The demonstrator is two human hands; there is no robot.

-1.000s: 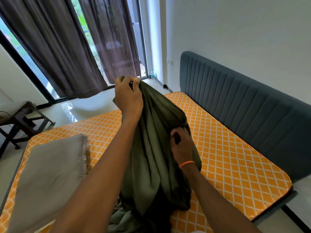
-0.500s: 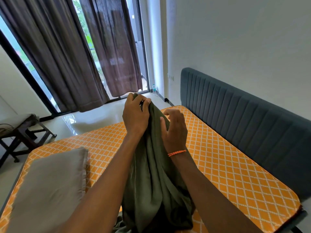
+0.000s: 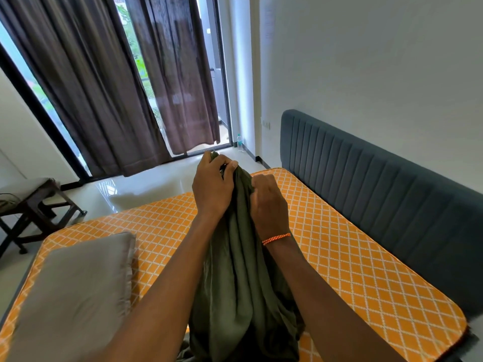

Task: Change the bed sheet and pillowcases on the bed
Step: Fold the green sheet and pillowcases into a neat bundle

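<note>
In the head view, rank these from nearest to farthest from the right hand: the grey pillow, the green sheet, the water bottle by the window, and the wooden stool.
From the right hand:
1. Green sheet, gripped in it.
2. Water bottle, on the floor beyond the bed.
3. Grey pillow, on the mattress, left.
4. Wooden stool, far left on the floor.
Bottle and pillow are a close call.

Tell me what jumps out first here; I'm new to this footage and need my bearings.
A bunched olive-green cloth hangs at centre, gripped near its top by the left hand and right hand. Beneath lies a bare orange mattress with white lattice print, a grey pillow on its left side and a ribbed dark teal headboard along the right.
</note>
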